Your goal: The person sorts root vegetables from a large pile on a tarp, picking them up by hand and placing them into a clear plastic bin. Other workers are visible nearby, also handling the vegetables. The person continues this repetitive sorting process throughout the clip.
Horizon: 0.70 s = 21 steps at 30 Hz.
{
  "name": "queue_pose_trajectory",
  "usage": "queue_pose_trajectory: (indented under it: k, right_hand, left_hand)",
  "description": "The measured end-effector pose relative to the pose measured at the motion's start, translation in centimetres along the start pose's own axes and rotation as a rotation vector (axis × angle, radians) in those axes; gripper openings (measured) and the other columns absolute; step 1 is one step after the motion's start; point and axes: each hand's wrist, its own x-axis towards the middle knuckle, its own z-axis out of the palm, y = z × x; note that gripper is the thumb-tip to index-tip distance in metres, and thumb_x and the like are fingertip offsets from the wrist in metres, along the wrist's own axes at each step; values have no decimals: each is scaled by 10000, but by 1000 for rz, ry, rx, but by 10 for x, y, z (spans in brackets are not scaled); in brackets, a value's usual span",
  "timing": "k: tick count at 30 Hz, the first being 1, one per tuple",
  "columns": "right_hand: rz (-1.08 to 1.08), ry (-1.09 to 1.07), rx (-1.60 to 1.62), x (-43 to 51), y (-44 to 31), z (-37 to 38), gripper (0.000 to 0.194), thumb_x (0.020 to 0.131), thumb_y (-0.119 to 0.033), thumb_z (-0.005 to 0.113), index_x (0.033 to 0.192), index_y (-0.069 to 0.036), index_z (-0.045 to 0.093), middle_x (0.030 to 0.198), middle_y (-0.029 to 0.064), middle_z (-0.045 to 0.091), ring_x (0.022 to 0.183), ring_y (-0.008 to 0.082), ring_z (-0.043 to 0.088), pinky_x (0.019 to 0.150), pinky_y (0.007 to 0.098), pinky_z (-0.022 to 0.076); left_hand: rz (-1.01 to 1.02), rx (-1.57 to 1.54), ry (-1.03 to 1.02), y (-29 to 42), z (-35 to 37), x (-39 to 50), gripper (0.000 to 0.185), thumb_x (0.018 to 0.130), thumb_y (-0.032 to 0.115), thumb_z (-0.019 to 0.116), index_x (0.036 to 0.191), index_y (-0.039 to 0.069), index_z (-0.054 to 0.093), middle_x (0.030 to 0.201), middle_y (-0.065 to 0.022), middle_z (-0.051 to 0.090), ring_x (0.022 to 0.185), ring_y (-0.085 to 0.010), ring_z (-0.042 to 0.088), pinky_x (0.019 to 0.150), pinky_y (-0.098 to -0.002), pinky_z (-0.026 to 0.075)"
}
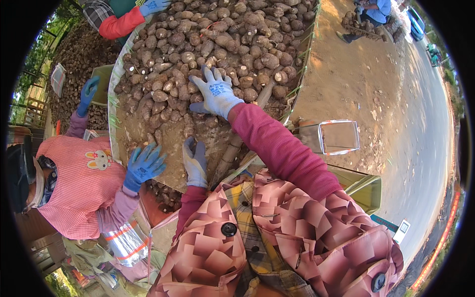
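A heap of brown taro corms (163, 55), some with pale cut ends, covers the sorting table (163, 163) before me. My right hand (216, 92), in a blue and grey coated work glove, reaches across and rests on the heap with its fingers spread. No corm shows in its grasp, though its palm is hidden. Close to my body, my left hand (195, 163) wears a similar glove. Its thumb and fingers are apart, just below an elongated corm (189, 125); I cannot tell whether they touch it. Bare soil-stained tabletop surrounds that hand.
A co-worker's gloved hand (144, 167) hovers at the table's left edge; another person's hand (154, 6) is at the far left. A wooden pole (227, 160) lies across the right side. Beyond stand a clear-lined basket (338, 137) and a green crate (362, 191).
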Motion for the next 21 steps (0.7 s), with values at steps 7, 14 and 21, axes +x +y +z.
queue_pose_trajectory:
  k: [7, 14, 21]
  right_hand:
    - [-197, -52, -50, -29, -4, 17, 572, 825, -375, 815, 1348, -198, 668, 1584, 283, 385, 1375, 556, 426, 1083, 606, 449]
    - [-242, -305, 132, -98, -25, 12, 546, 840, -314, 809, 1337, -166, 638, 1514, 261, 441, 1283, 469, 555, 991, 537, 518]
    - [-224, 6, 102, -63, -14, 7, 502, 890, -242, 744, 1366, -137, 622, 1402, 156, 575, 1313, 411, 549, 1103, 570, 417]
  left_hand:
    - [-277, -288, 73, 13, -47, 0, 535, 1027, 151, 666, 1497, -11, 468, 1165, -43, 598, 1038, -122, 558, 881, -275, 478]
    - [-220, -282, -45, 28, -50, 17, 589, 1045, 224, 644, 1559, 49, 419, 1350, -82, 580, 1172, -171, 573, 964, -311, 497]
    - [-223, -255, -133, 26, -52, 26, 642, 1050, 171, 645, 1605, 1, 372, 1454, -156, 556, 1260, -202, 563, 1063, -322, 469]
